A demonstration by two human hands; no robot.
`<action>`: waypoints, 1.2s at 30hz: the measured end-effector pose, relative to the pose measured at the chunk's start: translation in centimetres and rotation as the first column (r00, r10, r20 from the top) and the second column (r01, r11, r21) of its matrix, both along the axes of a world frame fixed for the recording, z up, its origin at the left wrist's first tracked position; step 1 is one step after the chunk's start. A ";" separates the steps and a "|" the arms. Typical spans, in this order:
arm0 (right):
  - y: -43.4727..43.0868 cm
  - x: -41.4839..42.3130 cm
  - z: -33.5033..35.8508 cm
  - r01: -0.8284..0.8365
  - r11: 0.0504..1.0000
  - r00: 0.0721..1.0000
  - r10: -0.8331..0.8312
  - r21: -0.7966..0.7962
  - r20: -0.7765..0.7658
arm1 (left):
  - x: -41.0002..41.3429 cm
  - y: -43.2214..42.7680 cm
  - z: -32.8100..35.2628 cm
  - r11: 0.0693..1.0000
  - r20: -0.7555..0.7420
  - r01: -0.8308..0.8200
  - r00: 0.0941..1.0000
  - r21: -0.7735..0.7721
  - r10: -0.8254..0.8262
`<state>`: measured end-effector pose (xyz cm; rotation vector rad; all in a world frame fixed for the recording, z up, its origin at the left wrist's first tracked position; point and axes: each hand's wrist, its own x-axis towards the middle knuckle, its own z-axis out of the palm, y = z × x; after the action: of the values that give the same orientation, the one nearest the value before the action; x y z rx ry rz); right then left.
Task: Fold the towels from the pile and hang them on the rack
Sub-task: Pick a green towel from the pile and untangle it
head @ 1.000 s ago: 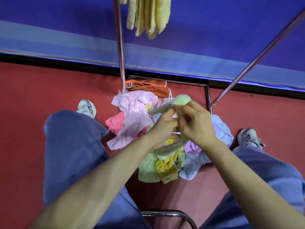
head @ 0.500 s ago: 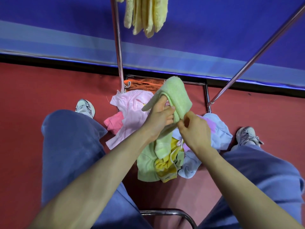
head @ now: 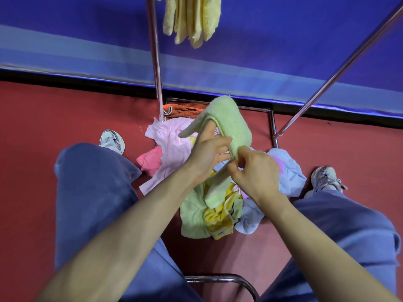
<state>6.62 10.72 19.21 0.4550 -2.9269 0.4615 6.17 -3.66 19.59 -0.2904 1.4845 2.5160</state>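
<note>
The left hand's (head: 209, 153) straight fingers prop the green towel's (head: 231, 125) fold; the right hand (head: 255, 173) pinches its edge. The pile (head: 172, 149) lies beneath both hands.

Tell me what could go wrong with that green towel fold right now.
1. The green towel is only draped over the left hand's straight fingers and pinched by the right hand, so the fold may slip open.
2. Its loose tail hangs over the pile and might snag another cloth when lifted.
</note>
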 end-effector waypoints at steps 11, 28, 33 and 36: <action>-1.0 -0.3 -0.8 0.286 0.944 0.941 -0.244 -0.163 0.236 | 0.0 0.8 0.0 0.930 0.106 -0.146 0.988 0.338 0.116; -0.2 -2.9 1.5 0.168 0.838 0.984 -0.171 -0.519 0.043 | 0.1 1.0 0.1 0.920 0.261 -0.231 0.954 0.316 0.150; -0.4 -3.6 2.9 0.158 0.836 0.981 -0.194 -0.526 -0.012 | 0.8 0.8 -1.2 0.984 0.407 0.007 0.911 -0.176 0.066; -0.7 -3.5 3.4 0.117 0.864 0.987 -0.155 -0.489 -0.038 | 0.7 0.6 -2.3 0.789 0.288 0.121 0.955 -0.603 0.074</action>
<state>3.17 10.05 22.62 0.1865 -2.6038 1.0929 6.91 -3.04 17.26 -0.7087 2.1037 1.7710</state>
